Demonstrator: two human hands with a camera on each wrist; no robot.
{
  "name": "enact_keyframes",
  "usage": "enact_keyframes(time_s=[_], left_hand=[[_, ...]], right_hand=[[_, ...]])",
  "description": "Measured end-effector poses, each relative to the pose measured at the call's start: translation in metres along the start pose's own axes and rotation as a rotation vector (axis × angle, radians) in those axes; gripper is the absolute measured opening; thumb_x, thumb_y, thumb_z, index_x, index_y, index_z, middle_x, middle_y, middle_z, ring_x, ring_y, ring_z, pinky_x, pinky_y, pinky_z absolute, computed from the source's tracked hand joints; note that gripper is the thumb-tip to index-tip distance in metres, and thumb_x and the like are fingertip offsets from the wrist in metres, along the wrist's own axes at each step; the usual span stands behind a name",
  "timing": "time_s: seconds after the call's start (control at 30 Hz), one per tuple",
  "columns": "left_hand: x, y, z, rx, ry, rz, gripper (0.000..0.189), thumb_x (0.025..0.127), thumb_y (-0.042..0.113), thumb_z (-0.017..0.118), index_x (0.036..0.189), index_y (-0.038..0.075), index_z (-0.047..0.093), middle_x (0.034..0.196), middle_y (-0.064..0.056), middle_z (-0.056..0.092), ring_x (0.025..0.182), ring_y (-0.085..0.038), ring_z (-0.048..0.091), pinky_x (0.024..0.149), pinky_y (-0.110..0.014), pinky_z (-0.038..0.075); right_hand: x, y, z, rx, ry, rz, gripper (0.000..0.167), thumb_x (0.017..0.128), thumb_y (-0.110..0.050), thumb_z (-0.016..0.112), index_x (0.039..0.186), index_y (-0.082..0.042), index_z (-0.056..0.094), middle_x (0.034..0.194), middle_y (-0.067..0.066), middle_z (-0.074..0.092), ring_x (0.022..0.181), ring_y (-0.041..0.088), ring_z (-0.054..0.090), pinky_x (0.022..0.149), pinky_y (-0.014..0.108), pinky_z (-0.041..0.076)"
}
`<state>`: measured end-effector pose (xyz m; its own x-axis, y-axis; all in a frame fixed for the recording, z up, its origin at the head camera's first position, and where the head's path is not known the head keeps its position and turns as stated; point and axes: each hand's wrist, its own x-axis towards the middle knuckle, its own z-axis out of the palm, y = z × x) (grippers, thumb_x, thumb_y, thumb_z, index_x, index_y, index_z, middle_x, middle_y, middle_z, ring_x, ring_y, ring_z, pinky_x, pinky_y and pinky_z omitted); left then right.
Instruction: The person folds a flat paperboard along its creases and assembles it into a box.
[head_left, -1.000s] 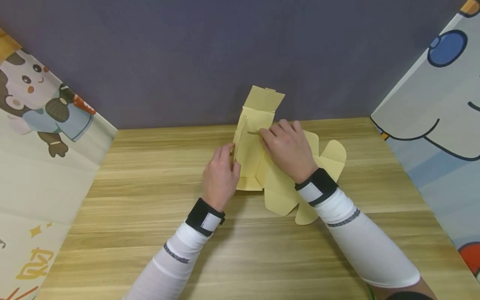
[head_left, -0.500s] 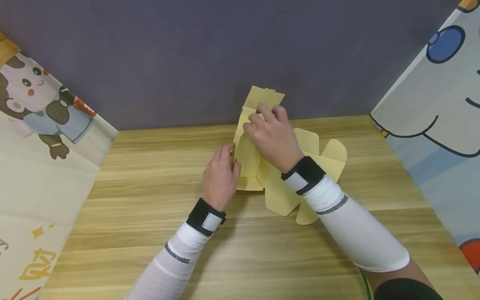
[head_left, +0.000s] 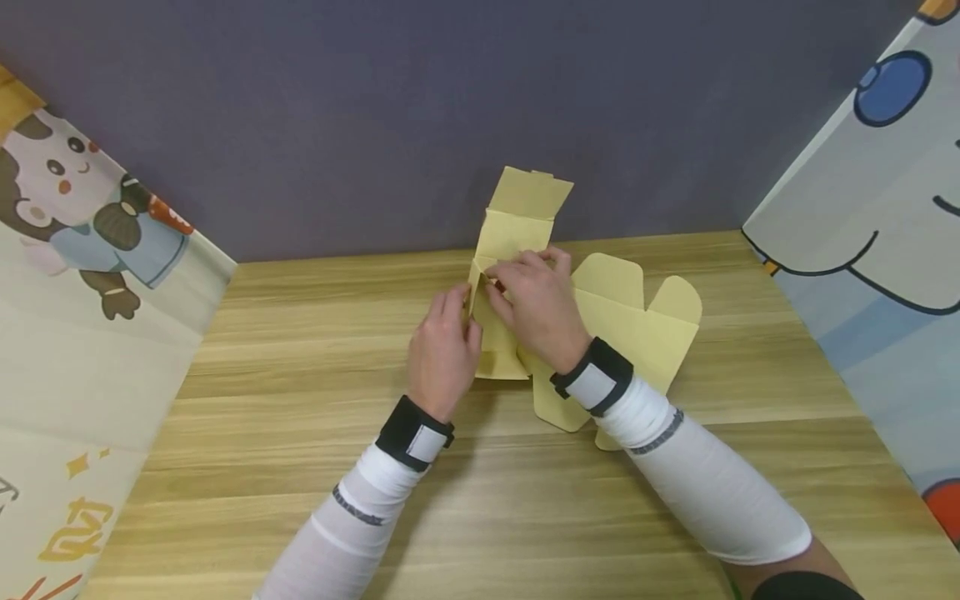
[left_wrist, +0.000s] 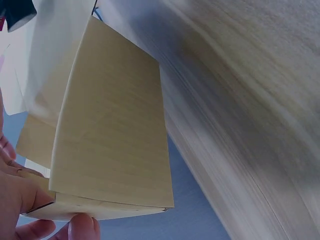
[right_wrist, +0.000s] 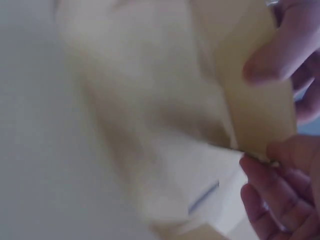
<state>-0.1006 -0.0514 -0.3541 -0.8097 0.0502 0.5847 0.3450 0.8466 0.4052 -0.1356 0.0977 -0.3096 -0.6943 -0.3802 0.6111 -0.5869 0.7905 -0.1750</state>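
In the head view, a pale yellow cardboard box [head_left: 600, 317], partly unfolded, sits toward the back of the wooden desk [head_left: 300, 375], before a dark wall [head_left: 450, 108]. The left hand [head_left: 444, 350] grips the box's left side wall, thumb and fingers at its edge. Just beside it, the right hand [head_left: 538, 308] pinches a small flap at that wall's far end. The remaining panels spread to the right, and a lid panel rises at the back.

In the left wrist view, the side wall's broad face fills the middle, with fingers on its narrow end at lower left.

In the right wrist view, partly blurred, one hand's fingertips pinch a flap edge; another thumb lies against the cardboard above.
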Motion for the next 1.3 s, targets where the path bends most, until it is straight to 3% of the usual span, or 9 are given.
enact_keyframes(time_s=[0.1,0.2,0.5,0.63,0.77,0.87,1.03,1.13,1.3], left_hand=[[-0.001,0.0,0.0,0.007,0.013,0.021,0.039,0.084,0.004,0.062,0.123,0.005,0.059,0.098,-0.011,0.065,0.065,-0.019,0.062,0.053,-0.032,0.055],[0.0,0.0,0.0,0.014,0.02,0.03,0.039,0.083,0.004,0.062,0.122,0.005,0.059,0.097,-0.01,0.065,0.063,-0.019,0.061,0.053,-0.032,0.054],[0.001,-0.005,-0.003,0.021,0.018,0.011,0.039,0.085,0.004,0.061,0.123,0.006,0.058,0.1,-0.011,0.066,0.069,-0.022,0.066,0.054,-0.033,0.056],[0.0,-0.007,-0.003,0.015,0.024,0.012,0.039,0.084,0.003,0.061,0.123,0.006,0.059,0.104,-0.012,0.067,0.073,-0.023,0.067,0.056,-0.033,0.057],[-0.001,-0.009,-0.003,0.011,0.031,0.007,0.039,0.083,0.002,0.061,0.122,0.006,0.059,0.108,-0.013,0.067,0.075,-0.024,0.068,0.057,-0.034,0.057],[-0.001,-0.01,-0.003,0.013,0.035,0.004,0.04,0.083,0.002,0.061,0.122,0.006,0.059,0.109,-0.012,0.067,0.075,-0.025,0.068,0.058,-0.035,0.057],[-0.002,-0.011,-0.003,0.021,0.03,0.0,0.04,0.083,0.002,0.061,0.122,0.007,0.059,0.107,-0.011,0.067,0.073,-0.024,0.067,0.055,-0.035,0.056],[-0.003,-0.011,-0.003,0.023,0.031,0.0,0.04,0.082,0.002,0.062,0.122,0.007,0.059,0.105,-0.011,0.067,0.071,-0.024,0.066,0.053,-0.034,0.054],[-0.002,-0.013,-0.001,0.036,0.041,0.011,0.038,0.083,0.0,0.061,0.121,0.006,0.06,0.101,-0.01,0.067,0.068,-0.023,0.066,0.052,-0.034,0.054]], right_hand=[[-0.001,-0.004,0.003,0.064,0.023,0.073,0.011,0.089,-0.019,0.067,0.095,-0.013,0.073,0.083,-0.001,0.074,0.09,0.021,0.064,0.098,0.053,0.031],[-0.002,-0.006,0.005,0.072,0.044,0.085,0.011,0.088,-0.018,0.067,0.094,-0.012,0.073,0.082,-0.001,0.073,0.092,0.021,0.065,0.1,0.054,0.03],[0.004,0.008,-0.009,-0.054,0.04,-0.044,0.024,0.092,-0.035,0.063,0.101,-0.014,0.073,0.09,0.002,0.074,0.095,0.024,0.06,0.099,0.054,0.032],[0.012,0.018,-0.024,-0.023,0.086,-0.004,0.028,0.096,-0.036,0.057,0.103,-0.013,0.072,0.096,0.004,0.073,0.096,0.026,0.059,0.098,0.053,0.031],[0.025,0.034,-0.041,-0.017,0.145,0.097,0.026,0.094,-0.026,0.06,0.115,-0.01,0.067,0.11,0.009,0.068,0.104,0.031,0.056,0.094,0.053,0.033],[0.038,0.045,-0.05,-0.018,0.093,0.204,0.039,0.093,-0.021,0.061,0.13,-0.011,0.058,0.126,0.011,0.06,0.116,0.035,0.052,0.094,0.054,0.035],[0.055,0.056,-0.057,0.002,-0.11,0.321,0.053,0.095,-0.022,0.057,0.146,-0.013,0.042,0.138,0.013,0.054,0.124,0.037,0.05,0.1,0.058,0.034],[0.058,0.059,-0.056,0.004,-0.161,0.311,0.043,0.096,-0.021,0.058,0.138,-0.013,0.052,0.126,0.012,0.062,0.112,0.033,0.058,0.097,0.059,0.036],[0.054,0.06,-0.052,0.029,-0.115,0.196,0.019,0.095,-0.016,0.061,0.11,-0.009,0.07,0.101,0.009,0.07,0.086,0.025,0.062,0.082,0.051,0.045]])
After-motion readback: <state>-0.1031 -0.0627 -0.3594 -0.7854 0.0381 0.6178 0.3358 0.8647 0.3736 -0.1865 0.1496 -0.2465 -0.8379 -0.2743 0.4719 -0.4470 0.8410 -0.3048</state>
